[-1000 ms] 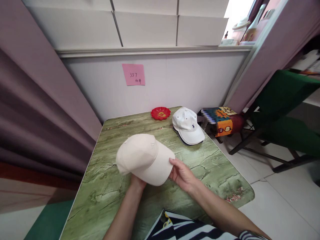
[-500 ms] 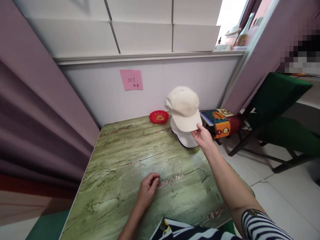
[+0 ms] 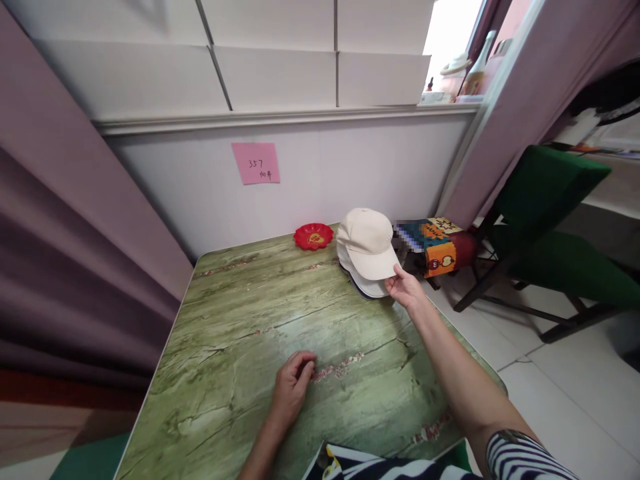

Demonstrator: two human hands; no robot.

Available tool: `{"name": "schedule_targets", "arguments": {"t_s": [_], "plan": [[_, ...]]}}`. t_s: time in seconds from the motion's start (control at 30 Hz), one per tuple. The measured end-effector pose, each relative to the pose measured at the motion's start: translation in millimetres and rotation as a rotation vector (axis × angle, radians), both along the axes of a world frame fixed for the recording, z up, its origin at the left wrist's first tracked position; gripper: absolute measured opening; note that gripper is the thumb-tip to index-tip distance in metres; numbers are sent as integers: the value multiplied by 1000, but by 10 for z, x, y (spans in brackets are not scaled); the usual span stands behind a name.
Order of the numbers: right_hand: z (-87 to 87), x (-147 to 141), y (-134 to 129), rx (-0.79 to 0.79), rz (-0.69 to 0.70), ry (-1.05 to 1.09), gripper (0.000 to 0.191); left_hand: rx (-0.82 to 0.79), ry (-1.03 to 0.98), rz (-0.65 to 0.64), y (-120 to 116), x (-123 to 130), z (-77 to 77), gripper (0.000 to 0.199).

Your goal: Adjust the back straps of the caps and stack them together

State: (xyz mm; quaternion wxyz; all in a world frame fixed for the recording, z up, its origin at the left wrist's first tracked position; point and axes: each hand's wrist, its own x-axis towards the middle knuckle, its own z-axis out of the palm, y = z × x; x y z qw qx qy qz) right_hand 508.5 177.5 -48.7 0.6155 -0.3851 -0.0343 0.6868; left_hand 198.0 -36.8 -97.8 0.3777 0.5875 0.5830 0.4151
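At the table's far right corner, my right hand [image 3: 404, 288] pinches the brim of a cream baseball cap [image 3: 369, 233]. That cap sits over a white cap [image 3: 373, 287], whose brim shows beneath it along with a dark edge; most of the lower stack is hidden. My left hand [image 3: 294, 383] rests on the green wood-patterned table [image 3: 220, 333], fingers loosely curled, a gap between thumb and forefinger, and nothing held.
A red scalloped dish [image 3: 313, 237] lies left of the caps near the wall. The pink note [image 3: 256, 163] is stuck on the wall. Right of the table stand a patterned cloth-covered seat [image 3: 440, 257] and a green chair [image 3: 545, 193]. Purple curtains [image 3: 65, 200] hang at the left.
My right hand has lowered the cream cap onto the white one, closing the gap between them. The left hand has stayed in place on the table; the view has shifted slightly.
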Motion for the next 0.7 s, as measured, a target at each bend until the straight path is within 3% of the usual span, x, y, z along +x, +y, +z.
{"name": "schedule_targets", "arguments": {"t_s": [0.7], "plan": [[-260, 88, -151, -126, -17, -324, 8, 22, -3, -15, 0, -10, -33, 25]]}}
